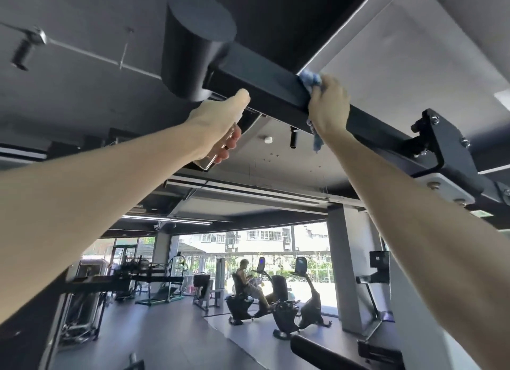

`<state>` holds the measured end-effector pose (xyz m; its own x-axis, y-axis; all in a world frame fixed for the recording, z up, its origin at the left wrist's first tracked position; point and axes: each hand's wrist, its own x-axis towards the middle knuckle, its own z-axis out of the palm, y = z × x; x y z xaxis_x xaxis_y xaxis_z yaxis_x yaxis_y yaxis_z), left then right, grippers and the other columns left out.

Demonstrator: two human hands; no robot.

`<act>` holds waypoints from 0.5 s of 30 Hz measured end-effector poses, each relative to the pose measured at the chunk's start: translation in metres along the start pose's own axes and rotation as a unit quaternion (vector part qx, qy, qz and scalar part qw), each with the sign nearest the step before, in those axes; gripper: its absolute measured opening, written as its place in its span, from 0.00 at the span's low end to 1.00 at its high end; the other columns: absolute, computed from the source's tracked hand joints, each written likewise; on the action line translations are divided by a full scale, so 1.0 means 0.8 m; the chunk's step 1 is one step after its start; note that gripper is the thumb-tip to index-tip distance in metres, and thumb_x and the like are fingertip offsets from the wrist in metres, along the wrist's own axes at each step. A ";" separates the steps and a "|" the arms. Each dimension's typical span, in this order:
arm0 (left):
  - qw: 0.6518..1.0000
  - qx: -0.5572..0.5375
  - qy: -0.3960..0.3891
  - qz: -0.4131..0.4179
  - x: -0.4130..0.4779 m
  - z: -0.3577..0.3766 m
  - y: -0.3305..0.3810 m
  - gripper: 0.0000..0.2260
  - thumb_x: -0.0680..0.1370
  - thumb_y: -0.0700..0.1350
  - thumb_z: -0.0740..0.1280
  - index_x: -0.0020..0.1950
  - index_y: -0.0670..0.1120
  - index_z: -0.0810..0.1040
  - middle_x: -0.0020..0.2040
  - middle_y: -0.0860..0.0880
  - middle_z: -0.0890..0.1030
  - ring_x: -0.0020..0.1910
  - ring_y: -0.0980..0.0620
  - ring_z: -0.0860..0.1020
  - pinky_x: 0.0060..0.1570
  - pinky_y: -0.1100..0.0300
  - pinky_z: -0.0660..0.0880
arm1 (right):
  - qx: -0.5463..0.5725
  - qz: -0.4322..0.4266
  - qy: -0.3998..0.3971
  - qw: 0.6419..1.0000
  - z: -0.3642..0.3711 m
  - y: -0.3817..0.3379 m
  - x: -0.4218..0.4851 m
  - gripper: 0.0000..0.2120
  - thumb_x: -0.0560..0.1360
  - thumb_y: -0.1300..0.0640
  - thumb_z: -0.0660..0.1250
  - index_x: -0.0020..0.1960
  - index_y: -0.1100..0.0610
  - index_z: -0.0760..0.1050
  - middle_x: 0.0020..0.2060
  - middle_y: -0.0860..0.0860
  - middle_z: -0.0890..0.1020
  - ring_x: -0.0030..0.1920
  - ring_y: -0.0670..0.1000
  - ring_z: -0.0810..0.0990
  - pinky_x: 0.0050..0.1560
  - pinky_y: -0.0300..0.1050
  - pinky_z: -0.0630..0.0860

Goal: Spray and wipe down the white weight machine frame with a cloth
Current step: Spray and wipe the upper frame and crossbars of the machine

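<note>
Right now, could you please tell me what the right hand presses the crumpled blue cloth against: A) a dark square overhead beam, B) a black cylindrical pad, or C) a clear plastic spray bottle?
A: the right hand grips the crumpled blue cloth against the dark square overhead beam.

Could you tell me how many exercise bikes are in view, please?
2. One exercise bike has a person seated on it; the second bike stands just right of it. Others may be hidden behind the arms.

Below the dark beam [265,85] we find open air to pass through. The black cylinder [193,46] blocks its left end, the bolted bracket [441,146] its right; the pale panel [400,55] closes overhead.
</note>
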<state>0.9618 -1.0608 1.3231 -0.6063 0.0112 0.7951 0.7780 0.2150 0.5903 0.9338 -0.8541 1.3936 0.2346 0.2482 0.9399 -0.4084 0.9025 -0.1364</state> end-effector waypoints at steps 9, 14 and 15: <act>0.999 0.016 0.023 -0.031 -0.014 -0.043 0.005 0.23 0.74 0.62 0.61 0.34 0.42 0.75 0.28 0.47 0.74 0.23 0.49 0.69 0.28 0.61 0.70 | 0.036 -0.211 -0.033 0.976 0.031 -0.102 -0.031 0.20 0.78 0.65 0.54 0.68 0.58 0.71 0.69 0.52 0.71 0.66 0.55 0.70 0.63 0.41 0.63; 0.998 -0.008 0.027 -0.051 -0.013 -0.072 0.003 0.21 0.73 0.61 0.62 0.43 0.43 0.81 0.30 0.48 0.74 0.23 0.50 0.69 0.29 0.60 0.69 | -0.013 0.021 -0.031 0.999 0.009 -0.074 -0.024 0.20 0.78 0.67 0.52 0.67 0.58 0.70 0.68 0.52 0.71 0.65 0.56 0.71 0.61 0.46 0.65; 0.998 -0.018 0.030 -0.057 -0.014 -0.074 0.004 0.20 0.74 0.60 0.62 0.43 0.43 0.81 0.30 0.48 0.74 0.24 0.50 0.69 0.29 0.61 0.70 | 0.002 0.011 -0.033 0.999 0.012 -0.094 -0.029 0.21 0.78 0.67 0.52 0.68 0.57 0.70 0.68 0.52 0.70 0.66 0.55 0.70 0.62 0.46 0.65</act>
<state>0.9807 -1.1180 1.3239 -0.6813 -0.0706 0.7286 0.7104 0.1763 0.6813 0.9506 -0.9313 1.3852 0.1671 0.2438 0.9553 -0.4164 0.8957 -0.1558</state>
